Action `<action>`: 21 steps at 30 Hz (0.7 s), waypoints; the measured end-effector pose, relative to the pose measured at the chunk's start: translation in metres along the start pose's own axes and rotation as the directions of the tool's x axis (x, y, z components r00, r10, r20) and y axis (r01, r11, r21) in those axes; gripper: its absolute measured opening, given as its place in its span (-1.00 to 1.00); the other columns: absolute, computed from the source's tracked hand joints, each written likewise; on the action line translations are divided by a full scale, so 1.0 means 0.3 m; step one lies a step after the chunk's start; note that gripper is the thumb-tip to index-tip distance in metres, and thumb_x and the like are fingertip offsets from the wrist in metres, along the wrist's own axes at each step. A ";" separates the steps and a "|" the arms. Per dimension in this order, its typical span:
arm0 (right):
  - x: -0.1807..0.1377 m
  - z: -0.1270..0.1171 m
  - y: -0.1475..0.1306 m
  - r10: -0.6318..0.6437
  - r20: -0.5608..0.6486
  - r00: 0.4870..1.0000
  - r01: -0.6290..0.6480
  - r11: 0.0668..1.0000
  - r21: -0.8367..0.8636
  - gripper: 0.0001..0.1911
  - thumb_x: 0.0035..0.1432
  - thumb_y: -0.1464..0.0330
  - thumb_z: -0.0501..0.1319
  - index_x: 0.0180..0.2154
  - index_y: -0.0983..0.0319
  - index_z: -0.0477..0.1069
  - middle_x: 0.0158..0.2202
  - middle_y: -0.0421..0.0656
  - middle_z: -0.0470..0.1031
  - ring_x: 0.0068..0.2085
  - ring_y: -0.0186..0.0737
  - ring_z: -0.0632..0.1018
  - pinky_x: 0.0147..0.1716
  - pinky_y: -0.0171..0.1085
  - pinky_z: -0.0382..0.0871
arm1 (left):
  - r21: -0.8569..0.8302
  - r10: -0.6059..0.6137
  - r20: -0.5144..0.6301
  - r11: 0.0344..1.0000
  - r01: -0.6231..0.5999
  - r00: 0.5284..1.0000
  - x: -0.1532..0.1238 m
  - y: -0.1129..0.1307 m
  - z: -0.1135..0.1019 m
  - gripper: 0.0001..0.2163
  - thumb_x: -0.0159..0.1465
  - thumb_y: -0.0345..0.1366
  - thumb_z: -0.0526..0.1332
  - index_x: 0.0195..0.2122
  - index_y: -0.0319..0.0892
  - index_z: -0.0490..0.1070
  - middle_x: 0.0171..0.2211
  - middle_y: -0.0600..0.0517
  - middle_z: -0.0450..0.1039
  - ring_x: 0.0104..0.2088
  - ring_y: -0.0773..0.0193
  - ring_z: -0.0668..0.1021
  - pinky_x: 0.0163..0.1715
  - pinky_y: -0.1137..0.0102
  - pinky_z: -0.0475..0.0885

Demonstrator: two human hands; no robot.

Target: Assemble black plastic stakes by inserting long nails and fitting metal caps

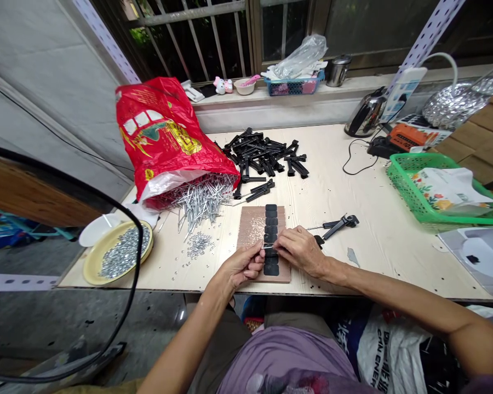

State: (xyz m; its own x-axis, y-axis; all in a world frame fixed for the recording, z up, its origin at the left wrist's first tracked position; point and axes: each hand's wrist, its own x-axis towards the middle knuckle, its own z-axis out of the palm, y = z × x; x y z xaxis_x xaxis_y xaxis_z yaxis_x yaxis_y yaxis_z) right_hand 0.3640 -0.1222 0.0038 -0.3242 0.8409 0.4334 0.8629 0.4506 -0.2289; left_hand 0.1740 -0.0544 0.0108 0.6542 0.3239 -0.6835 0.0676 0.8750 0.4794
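My left hand (242, 264) is closed in a pinch on a thin metal nail (266, 247) at the near edge of a brown board (250, 230). My right hand (298, 249) is curled over the board's right side, its fingers closed on a small black plastic part whose shape is mostly hidden. A row of black pads (271, 219) runs down the board's middle. Both hands meet over the lower pads.
A red bag (164, 137) spills nails (201, 202) behind the board. A heap of black plastic clips (263, 156) lies further back, and an assembled clip (339, 224) to the right. A yellow dish of small metal pieces (121, 254) sits left, a green basket (435, 186) right.
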 end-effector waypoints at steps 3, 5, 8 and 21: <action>0.001 -0.001 0.001 -0.006 -0.010 1.000 0.006 1.000 0.005 -0.84 0.27 0.41 0.07 -0.37 0.24 0.34 -0.40 -0.19 0.41 -0.34 -0.31 0.38 -0.30 -0.27 0.04 | -0.033 -0.009 -0.017 0.999 0.008 1.000 0.000 0.001 -0.007 -0.75 0.25 -0.19 0.18 -0.42 -0.32 0.34 -0.62 0.18 0.08 -0.73 0.63 0.06 -0.82 0.70 -0.14; 0.001 -0.003 0.002 -0.008 -0.016 1.000 0.008 1.000 0.012 -0.85 0.27 0.40 0.07 -0.37 0.24 0.34 -0.39 -0.20 0.42 -0.34 -0.31 0.38 -0.31 -0.27 0.04 | -0.043 -0.028 0.003 0.999 0.028 1.000 -0.001 0.003 -0.012 -0.75 0.28 -0.21 0.15 -0.36 -0.34 0.38 -0.61 0.17 0.10 -0.73 0.63 0.07 -0.83 0.71 -0.12; 0.000 -0.007 0.003 -0.024 -0.024 0.999 0.024 1.000 0.008 -0.85 0.27 0.40 0.09 -0.37 0.24 0.34 -0.40 -0.20 0.42 -0.34 -0.32 0.39 -0.30 -0.26 0.04 | -0.025 -0.040 0.026 0.999 0.040 0.999 -0.005 0.009 -0.019 -0.77 0.28 -0.23 0.15 -0.32 -0.36 0.40 -0.60 0.15 0.12 -0.73 0.63 0.06 -0.83 0.71 -0.12; -0.007 0.008 0.004 -0.063 -0.037 0.997 0.061 0.997 -0.047 -0.76 0.30 0.44 0.02 -0.38 0.23 0.39 -0.43 -0.19 0.44 -0.34 -0.31 0.38 -0.22 -0.21 0.06 | 0.242 0.095 0.005 0.966 -0.094 0.995 -0.033 0.015 -0.002 -0.65 -0.02 -0.11 0.40 -0.44 -0.30 0.38 -0.65 0.24 0.08 -0.73 0.64 -0.01 -0.78 0.62 -0.23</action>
State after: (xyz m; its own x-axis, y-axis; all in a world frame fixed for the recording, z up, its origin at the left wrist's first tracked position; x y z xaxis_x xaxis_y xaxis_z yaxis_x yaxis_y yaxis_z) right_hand 0.3649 -0.1228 0.0005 -0.3629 0.7993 0.4790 0.8589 0.4863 -0.1608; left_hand 0.1674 -0.0535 0.0195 0.6612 0.4042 -0.6321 0.1860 0.7279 0.6600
